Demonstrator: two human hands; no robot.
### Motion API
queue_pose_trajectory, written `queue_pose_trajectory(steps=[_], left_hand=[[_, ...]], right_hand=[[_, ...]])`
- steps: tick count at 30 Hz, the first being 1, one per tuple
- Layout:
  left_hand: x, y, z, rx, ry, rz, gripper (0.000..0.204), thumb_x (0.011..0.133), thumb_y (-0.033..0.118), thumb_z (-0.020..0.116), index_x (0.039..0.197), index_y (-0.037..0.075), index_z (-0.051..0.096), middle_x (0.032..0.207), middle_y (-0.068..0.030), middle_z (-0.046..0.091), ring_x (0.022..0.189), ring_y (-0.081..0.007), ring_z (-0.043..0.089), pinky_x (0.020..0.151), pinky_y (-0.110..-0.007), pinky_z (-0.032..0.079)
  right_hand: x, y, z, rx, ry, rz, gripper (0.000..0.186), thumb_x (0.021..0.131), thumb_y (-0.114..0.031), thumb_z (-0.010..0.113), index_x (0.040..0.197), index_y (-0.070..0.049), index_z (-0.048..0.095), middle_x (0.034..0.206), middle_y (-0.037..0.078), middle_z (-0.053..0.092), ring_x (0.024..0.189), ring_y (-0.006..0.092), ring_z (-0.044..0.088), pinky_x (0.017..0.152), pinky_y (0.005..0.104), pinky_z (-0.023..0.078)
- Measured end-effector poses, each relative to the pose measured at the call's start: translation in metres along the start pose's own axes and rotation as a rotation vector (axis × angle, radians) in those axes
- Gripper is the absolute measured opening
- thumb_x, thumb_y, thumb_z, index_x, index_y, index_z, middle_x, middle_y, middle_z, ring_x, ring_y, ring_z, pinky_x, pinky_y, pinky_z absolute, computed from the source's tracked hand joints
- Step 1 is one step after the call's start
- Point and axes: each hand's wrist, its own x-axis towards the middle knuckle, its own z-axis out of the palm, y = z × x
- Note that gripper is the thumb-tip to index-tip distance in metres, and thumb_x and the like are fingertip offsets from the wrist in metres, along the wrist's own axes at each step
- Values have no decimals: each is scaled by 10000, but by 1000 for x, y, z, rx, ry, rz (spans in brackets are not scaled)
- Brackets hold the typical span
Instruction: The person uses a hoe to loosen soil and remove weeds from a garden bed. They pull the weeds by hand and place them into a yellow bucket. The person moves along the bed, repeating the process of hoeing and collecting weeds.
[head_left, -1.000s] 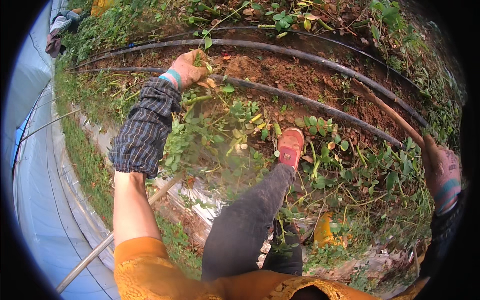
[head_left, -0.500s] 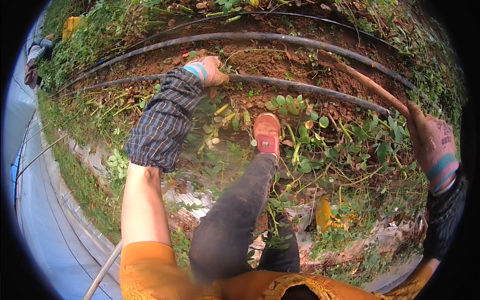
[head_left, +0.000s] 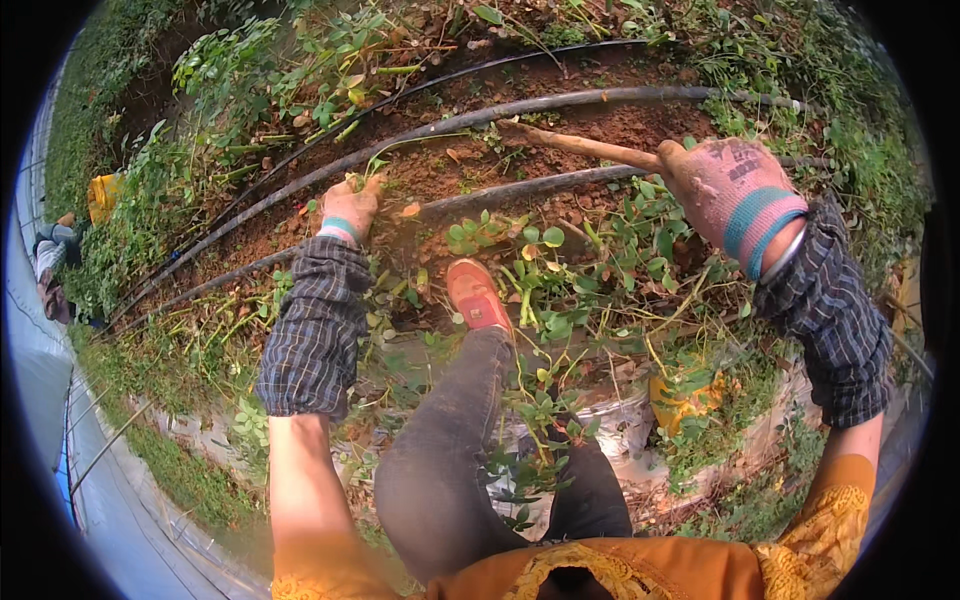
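Below the thick hose [head_left: 560, 101], the left hand [head_left: 350, 208] seems closed on a green stem [head_left: 376, 164], the right hand [head_left: 722, 185] around a wooden handle [head_left: 590, 147]; soil [head_left: 650, 125] looks partly worked, greenery [head_left: 553, 237] remains.

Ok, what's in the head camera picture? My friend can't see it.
A person's gloved right hand grips a brown wooden stick, and the gloved left hand holds a thin green stem. Dark pipes cross reddish soil among leafy plants.
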Motion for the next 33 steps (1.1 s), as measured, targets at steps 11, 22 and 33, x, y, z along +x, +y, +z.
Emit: queue_pose_trajectory(steps=[11, 22, 33], left_hand=[[-213, -50, -114, -99, 422, 142, 275, 897, 228, 594, 1072, 18, 618, 933, -154, 661, 769, -278, 642, 651, -378, 528], [-346, -229, -238, -251, 757, 19, 319, 893, 220, 566, 1188, 103, 591, 1103, -137, 620, 862, -288, 603, 750, -436, 492], [-462, 42, -95, -879, -188, 741, 519, 961, 393, 473, 1378, 89, 420, 1323, -77, 516, 1089, -243, 571, 945, -397, 484]], right_hand=[[-192, -16, 98, 559, 231, 454, 283, 946, -306, 468, 1171, -149, 538, 850, 121, 663, 771, 329, 653, 648, 447, 519], [-447, -93, 234, 2070, 199, 854, 335, 885, -281, 613, 1167, -99, 630, 606, -27, 549, 452, 52, 438, 417, 219, 357], [-559, -187, 380, 2102, 323, 1160, 330, 895, -281, 598, 1158, -84, 624, 610, -3, 560, 448, 94, 473, 388, 271, 375]])
